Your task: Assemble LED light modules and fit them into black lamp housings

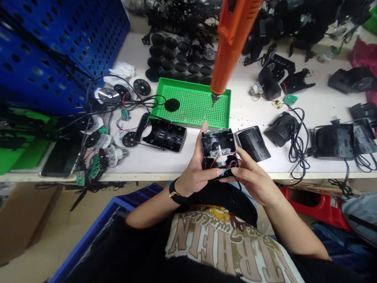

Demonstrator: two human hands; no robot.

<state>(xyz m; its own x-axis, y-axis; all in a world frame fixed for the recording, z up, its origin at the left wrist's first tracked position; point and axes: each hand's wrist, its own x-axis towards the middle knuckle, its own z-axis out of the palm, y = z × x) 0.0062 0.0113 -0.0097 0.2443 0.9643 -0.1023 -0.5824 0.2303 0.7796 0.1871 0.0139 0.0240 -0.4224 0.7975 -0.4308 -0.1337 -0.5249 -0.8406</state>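
Both hands hold a small black plastic housing (218, 148) just in front of the table edge. It is open on top, showing a white part and red and blue wires inside. My left hand (196, 169) wraps its left side, thumb up along the edge. My right hand (253, 177) grips its lower right corner, fingers pinched by the wires. An orange electric screwdriver (228, 43) hangs above, its tip over the green tray (192, 105).
Black housing shells (165, 135) (253, 142) lie beside the held one. Corded black units (335, 140) sit at right. Round black discs (176, 59) lie at the back. Circuit boards and wired parts (97, 157) crowd the left. A blue perforated crate (59, 47) stands far left.
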